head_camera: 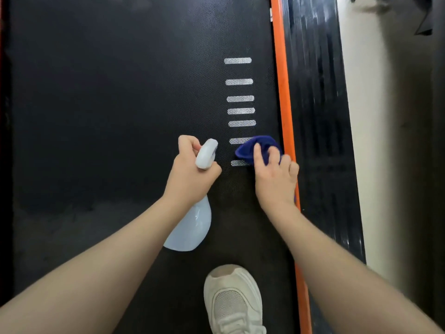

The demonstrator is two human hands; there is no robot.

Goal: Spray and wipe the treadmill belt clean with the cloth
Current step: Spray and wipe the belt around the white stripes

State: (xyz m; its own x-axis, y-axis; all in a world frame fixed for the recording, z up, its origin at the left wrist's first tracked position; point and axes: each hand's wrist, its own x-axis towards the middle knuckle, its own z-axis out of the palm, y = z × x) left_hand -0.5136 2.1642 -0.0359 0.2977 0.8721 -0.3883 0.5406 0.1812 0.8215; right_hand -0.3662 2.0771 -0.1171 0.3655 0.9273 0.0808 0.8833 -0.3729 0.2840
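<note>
The fingers (286, 162) of the right hand (274, 179) are curled into the cloth (261, 144) and press it down on the treadmill belt (108, 104); the thumb lies across the cloth's near fold. The cloth is deep blue, bunched into a rumpled wad, and sits hard against the orange edge strip (285, 104), covering part of the second-nearest of the white dashes (240, 98) printed up the belt beside that strip.

The fingers (186, 143) of the left hand (190, 174) are wrapped round the neck of the spray bottle (190, 227), just to the inner side of the cloth, away from the orange strip. The bottle is pale blue with a rounded body; its white trigger head (206, 153) points away from the person along the belt, and its body hangs under the wrist.

The belt is black with a fine dotted texture. A cream trainer (232, 302) stands on it, nearer the person than the cloth. Beyond the orange strip runs a black ribbed side rail (320, 141).
</note>
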